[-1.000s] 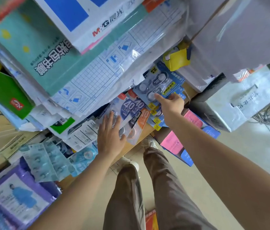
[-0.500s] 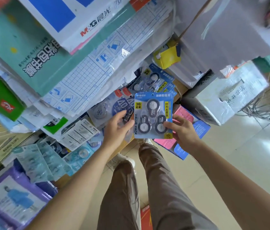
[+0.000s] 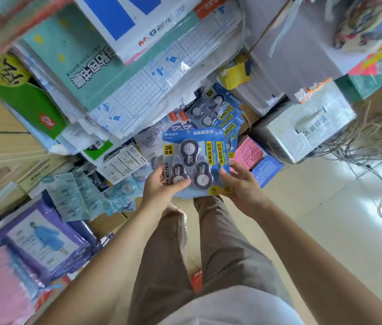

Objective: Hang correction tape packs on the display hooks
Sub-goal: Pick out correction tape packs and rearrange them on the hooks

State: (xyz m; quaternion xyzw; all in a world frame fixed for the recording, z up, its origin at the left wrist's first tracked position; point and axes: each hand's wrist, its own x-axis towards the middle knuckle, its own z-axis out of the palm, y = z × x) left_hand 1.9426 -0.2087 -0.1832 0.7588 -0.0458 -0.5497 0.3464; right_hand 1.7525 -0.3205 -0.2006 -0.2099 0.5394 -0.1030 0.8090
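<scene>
A blue correction tape pack (image 3: 192, 158) with three dark round dispensers is held upright in front of me, with at least one more pack fanned behind its right edge. My left hand (image 3: 162, 195) grips its lower left corner, thumb across the front. My right hand (image 3: 241, 184) holds the lower right edge. More blue packs of the same kind (image 3: 218, 106) lie in the pile of goods beyond. No display hook is visible.
Stacks of paper goods (image 3: 124, 90) and notebooks overhang the pile at the top left. Pale blue blister packs (image 3: 72, 195) and purple raincoat bags (image 3: 42, 240) lie at left. A white box (image 3: 302, 130) and tangled cables (image 3: 368, 146) sit on the tiled floor at right.
My right hand took a blue pack from the pile and drew it toward me. My left hand left the pile and now grips the pack's lower left corner.
</scene>
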